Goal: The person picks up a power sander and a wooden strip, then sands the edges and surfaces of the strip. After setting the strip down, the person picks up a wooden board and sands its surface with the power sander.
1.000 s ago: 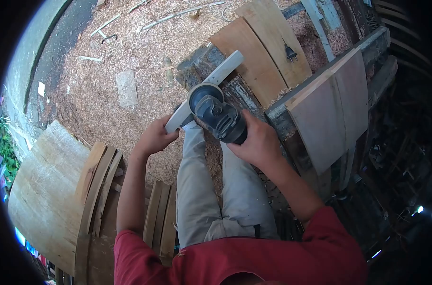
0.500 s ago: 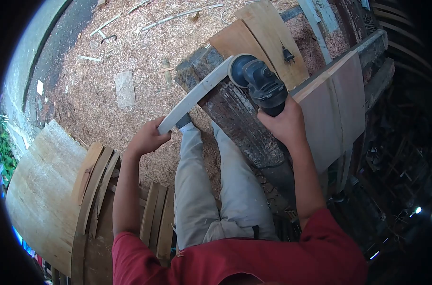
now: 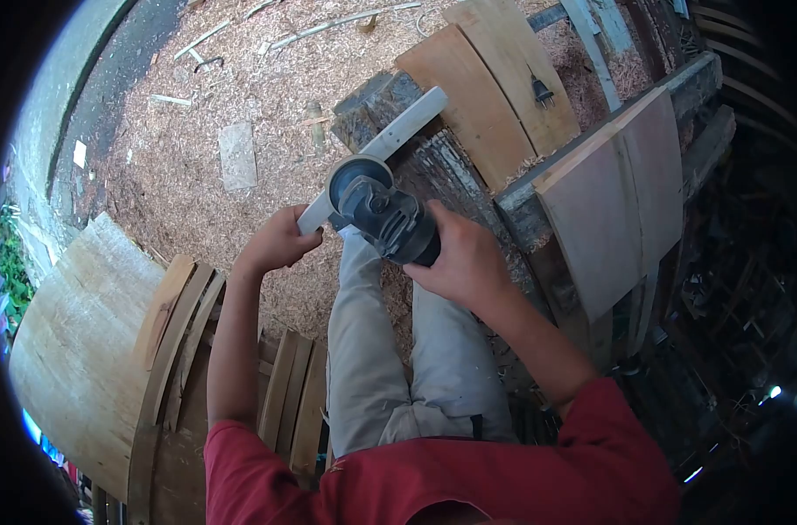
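Note:
My right hand (image 3: 462,258) is wrapped round the body of a black angle grinder (image 3: 382,219) fitted with a round sanding disc. The disc overlaps the middle of a pale, narrow wooden slat (image 3: 409,125). My left hand (image 3: 282,238) grips the slat's near end, thumb on top. From there the slat slants up to the right, its far end lying over a rough dark wooden bench (image 3: 451,166). Part of the slat is hidden beneath the disc and the grinder's head.
Two curved boards (image 3: 477,87) lie beyond the bench, with a black plug (image 3: 541,90) on one. A pale panel (image 3: 615,201) leans at the right. Stacked planks (image 3: 181,332) and a large sheet (image 3: 83,350) are at the left. Wood shavings (image 3: 179,166) cover the ground.
My right hand has brought the grinder down and left along the slat, from its far end to near my left hand. My left hand keeps its hold with little movement.

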`<state>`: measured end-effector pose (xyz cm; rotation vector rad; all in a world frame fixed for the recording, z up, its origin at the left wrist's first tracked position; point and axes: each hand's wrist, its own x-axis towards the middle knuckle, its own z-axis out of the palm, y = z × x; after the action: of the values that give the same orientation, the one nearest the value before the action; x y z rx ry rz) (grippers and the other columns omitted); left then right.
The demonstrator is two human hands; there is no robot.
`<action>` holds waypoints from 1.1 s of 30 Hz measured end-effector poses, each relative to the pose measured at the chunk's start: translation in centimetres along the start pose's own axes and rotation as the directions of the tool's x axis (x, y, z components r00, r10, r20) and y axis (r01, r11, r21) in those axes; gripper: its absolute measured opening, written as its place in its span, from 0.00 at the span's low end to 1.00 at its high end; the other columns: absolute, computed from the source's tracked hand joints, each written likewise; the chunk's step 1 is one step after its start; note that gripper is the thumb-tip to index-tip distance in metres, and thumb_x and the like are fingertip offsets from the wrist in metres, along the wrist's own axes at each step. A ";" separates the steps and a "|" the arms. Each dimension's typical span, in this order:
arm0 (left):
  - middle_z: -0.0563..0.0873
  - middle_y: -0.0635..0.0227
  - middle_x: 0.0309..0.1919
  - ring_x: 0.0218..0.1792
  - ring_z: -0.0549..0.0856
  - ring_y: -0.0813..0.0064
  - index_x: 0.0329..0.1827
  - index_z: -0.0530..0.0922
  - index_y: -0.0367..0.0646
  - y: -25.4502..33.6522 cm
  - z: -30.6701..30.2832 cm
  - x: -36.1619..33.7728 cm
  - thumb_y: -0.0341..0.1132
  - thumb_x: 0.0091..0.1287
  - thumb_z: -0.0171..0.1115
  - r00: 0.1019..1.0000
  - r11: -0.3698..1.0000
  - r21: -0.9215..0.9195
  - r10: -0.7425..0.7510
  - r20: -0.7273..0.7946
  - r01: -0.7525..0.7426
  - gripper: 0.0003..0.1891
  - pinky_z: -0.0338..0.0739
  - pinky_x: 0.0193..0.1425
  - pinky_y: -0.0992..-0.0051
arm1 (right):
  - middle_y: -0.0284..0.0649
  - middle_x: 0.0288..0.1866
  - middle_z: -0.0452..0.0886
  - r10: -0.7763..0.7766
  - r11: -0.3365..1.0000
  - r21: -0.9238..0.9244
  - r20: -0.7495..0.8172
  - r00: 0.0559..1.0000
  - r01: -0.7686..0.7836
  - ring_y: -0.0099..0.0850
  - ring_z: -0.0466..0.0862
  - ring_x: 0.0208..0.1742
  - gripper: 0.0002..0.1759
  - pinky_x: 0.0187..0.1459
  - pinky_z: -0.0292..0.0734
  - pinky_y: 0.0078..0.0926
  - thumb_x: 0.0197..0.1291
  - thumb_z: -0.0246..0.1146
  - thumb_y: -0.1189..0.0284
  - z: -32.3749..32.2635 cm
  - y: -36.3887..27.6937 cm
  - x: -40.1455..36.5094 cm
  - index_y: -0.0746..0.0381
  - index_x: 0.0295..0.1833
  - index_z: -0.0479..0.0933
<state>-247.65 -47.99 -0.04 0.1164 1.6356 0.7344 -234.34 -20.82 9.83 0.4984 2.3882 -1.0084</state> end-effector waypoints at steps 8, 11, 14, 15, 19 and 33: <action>0.83 0.72 0.26 0.24 0.83 0.80 0.44 0.81 0.40 -0.9 0.2 0.3 0.34 0.68 0.66 0.994 0.992 0.083 0.100 -0.038 -0.097 0.08 0.79 0.29 0.72 | 0.56 0.44 0.88 0.032 0.998 -0.052 -0.048 0.998 -0.035 0.61 0.88 0.49 0.32 0.49 0.85 0.54 0.48 0.81 0.62 0.9 -0.3 0.6 0.61 0.57 0.78; 0.83 0.72 0.26 0.25 0.83 0.80 0.44 0.81 0.39 -0.7 -0.1 0.0 0.34 0.68 0.66 0.996 0.994 0.067 0.089 -0.022 -0.088 0.08 0.80 0.30 0.72 | 0.54 0.43 0.89 0.056 0.997 -0.052 -0.120 0.991 -0.062 0.58 0.90 0.48 0.31 0.50 0.85 0.55 0.50 0.80 0.59 -0.9 0.8 1.5 0.60 0.55 0.77; 0.83 0.72 0.25 0.25 0.83 0.79 0.44 0.81 0.39 -1.3 -0.4 0.0 0.34 0.68 0.66 0.993 0.989 0.092 0.116 -0.021 -0.114 0.08 0.79 0.30 0.71 | 0.55 0.45 0.90 0.164 0.985 -0.009 -0.209 0.964 -0.170 0.59 0.90 0.51 0.29 0.52 0.85 0.50 0.49 0.79 0.62 -4.0 2.8 2.6 0.62 0.56 0.81; 0.82 0.72 0.25 0.25 0.83 0.79 0.44 0.81 0.39 -1.4 -0.4 0.0 0.34 0.68 0.65 0.994 0.990 0.096 0.109 -0.020 -0.107 0.08 0.79 0.31 0.71 | 0.56 0.45 0.90 0.185 0.981 -0.005 -0.247 0.951 -0.192 0.59 0.90 0.51 0.28 0.52 0.85 0.49 0.49 0.78 0.63 -4.9 3.6 2.7 0.63 0.56 0.82; 0.82 0.72 0.26 0.25 0.82 0.80 0.43 0.81 0.38 -1.1 -0.4 -0.2 0.34 0.69 0.65 0.994 0.991 0.085 0.103 -0.022 -0.100 0.08 0.79 0.31 0.71 | 0.56 0.46 0.90 0.246 0.967 0.024 -0.322 0.914 -0.252 0.58 0.90 0.52 0.28 0.53 0.85 0.46 0.50 0.77 0.65 -7.8 4.9 2.5 0.64 0.57 0.83; 0.81 0.74 0.24 0.23 0.80 0.81 0.43 0.80 0.40 0.0 -1.0 -0.9 0.35 0.69 0.66 0.999 0.999 0.036 0.033 0.005 -0.034 0.08 0.77 0.28 0.73 | 0.55 0.43 0.89 0.038 0.999 -0.026 -0.032 0.999 -0.039 0.60 0.88 0.48 0.29 0.48 0.84 0.55 0.48 0.81 0.61 0.1 -0.2 0.5 0.60 0.53 0.78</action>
<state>-248.38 -48.82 0.68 0.1715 1.6464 0.7299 -234.78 -20.96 9.63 0.5520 2.4074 -0.9575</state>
